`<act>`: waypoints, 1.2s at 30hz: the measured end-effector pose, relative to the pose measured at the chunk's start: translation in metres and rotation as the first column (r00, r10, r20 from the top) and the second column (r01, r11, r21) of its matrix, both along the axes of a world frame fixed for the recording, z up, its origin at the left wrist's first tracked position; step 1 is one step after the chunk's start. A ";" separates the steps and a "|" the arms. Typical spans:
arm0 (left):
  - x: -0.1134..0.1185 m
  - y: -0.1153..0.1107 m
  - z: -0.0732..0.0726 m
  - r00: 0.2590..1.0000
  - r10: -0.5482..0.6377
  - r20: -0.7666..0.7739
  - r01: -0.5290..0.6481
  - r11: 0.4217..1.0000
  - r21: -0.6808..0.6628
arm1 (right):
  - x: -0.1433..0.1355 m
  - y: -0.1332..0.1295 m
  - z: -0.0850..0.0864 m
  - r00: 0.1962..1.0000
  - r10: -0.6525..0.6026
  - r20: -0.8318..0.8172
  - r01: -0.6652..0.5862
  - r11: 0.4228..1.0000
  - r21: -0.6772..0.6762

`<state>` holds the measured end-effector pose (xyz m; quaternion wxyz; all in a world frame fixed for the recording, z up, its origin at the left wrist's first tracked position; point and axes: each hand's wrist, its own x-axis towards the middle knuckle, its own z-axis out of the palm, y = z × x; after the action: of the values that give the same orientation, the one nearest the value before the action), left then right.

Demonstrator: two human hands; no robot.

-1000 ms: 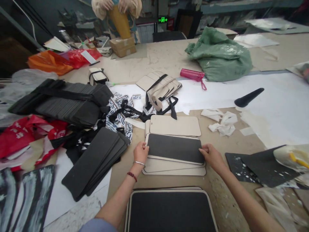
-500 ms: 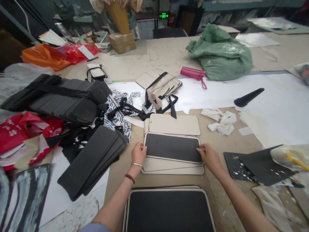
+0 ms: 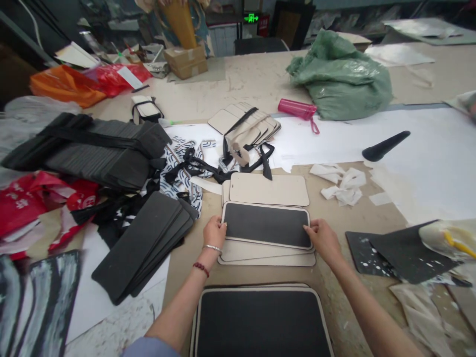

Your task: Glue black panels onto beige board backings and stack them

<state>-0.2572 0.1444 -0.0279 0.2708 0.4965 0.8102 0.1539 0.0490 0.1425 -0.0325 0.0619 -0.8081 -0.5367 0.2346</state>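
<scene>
A black rectangular panel with a cream border (image 3: 267, 225) lies over cream panels (image 3: 260, 254) in the middle. My left hand (image 3: 214, 233) pinches its left edge, and my right hand (image 3: 323, 239) pinches its right edge near the lower corner. Behind it is another cream panel (image 3: 269, 190) with rounded corners. Nearer to me, a larger black panel with a cream border (image 3: 262, 325) rests on similar ones. Several loose dark grey panels (image 3: 139, 248) are fanned out left of my left hand.
At the left lies a strapped stack of dark pieces (image 3: 100, 148) beside red bags. Patterned and black straps (image 3: 201, 166) tangle behind the panels. Farther back are a pink bottle (image 3: 296, 108) and a green bag (image 3: 345, 79). Paint-spotted dark sheets (image 3: 405, 253) lie at the right.
The view has shifted slightly. Both hands stay on the same edges of the bordered black panel, which has hardly moved against the panels under it.
</scene>
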 end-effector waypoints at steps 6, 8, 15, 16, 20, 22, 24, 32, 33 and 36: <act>0.002 0.001 -0.007 0.997 -0.003 -0.074 0.007 0.998 0.061 | -0.006 0.000 0.002 0.966 0.098 0.239 -0.111 0.993 0.040; 0.002 0.001 -0.008 0.997 -0.024 -0.072 0.029 0.997 0.073 | -0.007 -0.001 0.005 0.962 0.109 0.249 -0.118 0.993 0.021; 0.026 -0.026 0.001 0.886 -0.290 -0.363 0.409 0.857 0.313 | -0.004 0.002 0.017 0.909 0.276 0.313 -0.283 0.959 -0.023; 0.035 -0.033 0.002 0.820 -0.424 -0.385 0.552 0.766 0.330 | -0.003 0.003 0.018 0.912 0.280 0.301 -0.284 0.958 -0.030; 0.075 -0.054 -0.002 0.397 -0.834 -0.382 0.906 0.291 0.306 | -0.003 0.007 0.022 0.936 0.259 0.237 -0.243 0.965 -0.095; 0.088 -0.059 -0.008 0.316 -0.885 -0.342 0.929 0.214 0.302 | -0.003 0.008 0.027 0.945 0.255 0.204 -0.233 0.964 -0.124; 0.098 -0.061 -0.014 0.293 -0.911 -0.290 0.925 0.194 0.326 | -0.004 0.010 0.032 0.955 0.251 0.157 -0.234 0.965 -0.120; 0.120 -0.058 -0.029 0.258 -0.958 -0.122 0.914 0.201 0.351 | -0.005 0.019 0.057 0.968 0.143 -0.207 -0.156 0.987 -0.048; 0.119 -0.056 -0.028 0.245 -0.964 -0.106 0.921 0.197 0.334 | -0.006 0.020 0.062 0.959 0.132 -0.251 -0.145 0.989 -0.036; 0.115 -0.050 -0.023 0.218 -0.972 -0.090 0.931 0.180 0.317 | -0.015 0.024 0.084 0.933 0.167 -0.319 -0.160 0.986 0.048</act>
<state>-0.1423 0.0945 -0.0505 0.2802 0.9151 0.2697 0.1064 0.0341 0.1661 0.0515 0.1375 -0.7107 -0.5872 0.3622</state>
